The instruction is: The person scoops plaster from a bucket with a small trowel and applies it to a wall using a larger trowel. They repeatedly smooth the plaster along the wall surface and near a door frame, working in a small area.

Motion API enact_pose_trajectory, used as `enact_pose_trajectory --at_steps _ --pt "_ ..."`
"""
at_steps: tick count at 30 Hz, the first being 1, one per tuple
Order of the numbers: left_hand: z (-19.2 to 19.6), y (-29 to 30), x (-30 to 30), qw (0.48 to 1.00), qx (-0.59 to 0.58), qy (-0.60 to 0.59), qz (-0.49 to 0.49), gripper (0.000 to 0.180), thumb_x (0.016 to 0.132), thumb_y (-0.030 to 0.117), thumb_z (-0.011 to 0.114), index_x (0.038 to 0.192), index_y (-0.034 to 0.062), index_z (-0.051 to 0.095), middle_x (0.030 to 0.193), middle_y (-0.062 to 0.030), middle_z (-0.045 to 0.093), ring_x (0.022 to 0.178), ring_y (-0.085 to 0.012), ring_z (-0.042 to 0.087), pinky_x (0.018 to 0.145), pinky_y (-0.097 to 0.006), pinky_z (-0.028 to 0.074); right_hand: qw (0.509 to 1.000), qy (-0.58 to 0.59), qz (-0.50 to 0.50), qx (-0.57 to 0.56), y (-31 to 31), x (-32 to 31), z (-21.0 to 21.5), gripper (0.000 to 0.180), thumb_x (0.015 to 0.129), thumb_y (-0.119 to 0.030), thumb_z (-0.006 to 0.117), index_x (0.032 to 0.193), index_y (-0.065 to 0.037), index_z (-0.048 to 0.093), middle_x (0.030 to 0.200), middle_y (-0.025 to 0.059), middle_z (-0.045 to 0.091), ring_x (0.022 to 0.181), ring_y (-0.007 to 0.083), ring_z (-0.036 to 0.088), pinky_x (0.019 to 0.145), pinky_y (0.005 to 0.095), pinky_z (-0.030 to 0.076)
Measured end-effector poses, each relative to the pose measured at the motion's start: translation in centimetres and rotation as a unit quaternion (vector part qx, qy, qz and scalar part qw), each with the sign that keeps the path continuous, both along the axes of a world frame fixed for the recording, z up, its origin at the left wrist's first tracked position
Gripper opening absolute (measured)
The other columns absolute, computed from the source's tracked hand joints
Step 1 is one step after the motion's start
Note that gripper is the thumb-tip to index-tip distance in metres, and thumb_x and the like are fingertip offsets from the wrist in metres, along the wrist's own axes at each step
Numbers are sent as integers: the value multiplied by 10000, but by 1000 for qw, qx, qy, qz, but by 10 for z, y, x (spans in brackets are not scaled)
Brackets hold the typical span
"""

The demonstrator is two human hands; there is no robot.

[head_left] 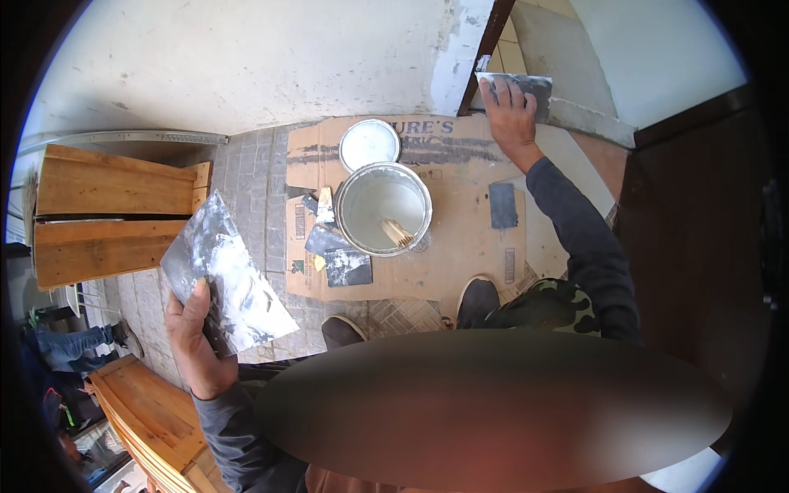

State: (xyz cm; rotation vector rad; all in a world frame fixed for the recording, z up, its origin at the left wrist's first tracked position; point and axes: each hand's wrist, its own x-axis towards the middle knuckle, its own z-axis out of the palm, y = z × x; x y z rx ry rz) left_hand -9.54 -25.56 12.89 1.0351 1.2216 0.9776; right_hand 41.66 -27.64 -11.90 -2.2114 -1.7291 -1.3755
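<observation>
My left hand [197, 349] grips a dark, flat plate [182, 261] thickly smeared with white putty, thumb on top. At the upper right my right hand [513, 125] presses its fingers on a smaller dark rectangular spreader [539, 89]. The spreader's edge lies beside the dark door frame [493, 41] at the wall's end; whether they touch, I cannot tell. Between my hands stands an open bucket [427, 205] with whitish contents and a pale wooden-looking piece [396, 233] in it. Its round white lid [370, 146] lies behind it.
Flattened cardboard [460, 271] covers the paving under the bucket. Left of the bucket lie a small scraper [325, 205] and putty-stained dark sheets [348, 269]; another dark sheet [503, 205] lies to its right. Wooden furniture [115, 185] stands left, a dark door [699, 230] right. Another person's leg [74, 343] shows far left.
</observation>
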Motion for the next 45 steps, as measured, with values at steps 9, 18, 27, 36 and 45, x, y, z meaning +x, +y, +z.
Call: enact_pose_trajectory --at_steps 9,18,27,36,45 --pt "-2 3 2 1000 1 -10 9 454 975 146 624 1378 -25 509 1186 -117 674 1009 -221 699 868 -362 577 999 -36 -13 -11 8 8 5 447 918 -224 576 1365 -214 605 1233 23 574 1140 215 529 941 447 368" --pt "-2 3 0 1000 1 -16 0 440 976 142 623 1369 -23 517 1192 -117 673 1021 -226 697 877 -365 575 999 -18 7 26 10 15 -8 483 933 -204 560 1414 -245 581 1264 22 559 1167 207 517 951 453 366" --pt "-1 5 3 1000 7 -14 -9 421 977 140 619 1358 -15 527 1175 -109 678 997 -220 700 865 -368 576 999 33 -13 -1 3 1 -29 472 933 -219 562 1404 -236 578 1287 40 544 1178 230 512 949 475 366" --pt "-2 7 7 1000 3 -16 -16 415 979 145 613 1349 -24 530 1167 -114 678 995 -230 700 865 -373 574 999 15 -3 42 14 6 -6 495 931 -172 576 1422 -242 577 1291 50 545 1189 235 510 994 494 362" --pt "-2 4 5 1000 4 -4 -1 413 972 149 618 1338 -23 532 1164 -115 679 989 -222 702 868 -363 577 999 44 -14 21 1 -3 -17 471 925 -186 582 1394 -234 593 1270 33 558 1184 229 518 1015 497 340"
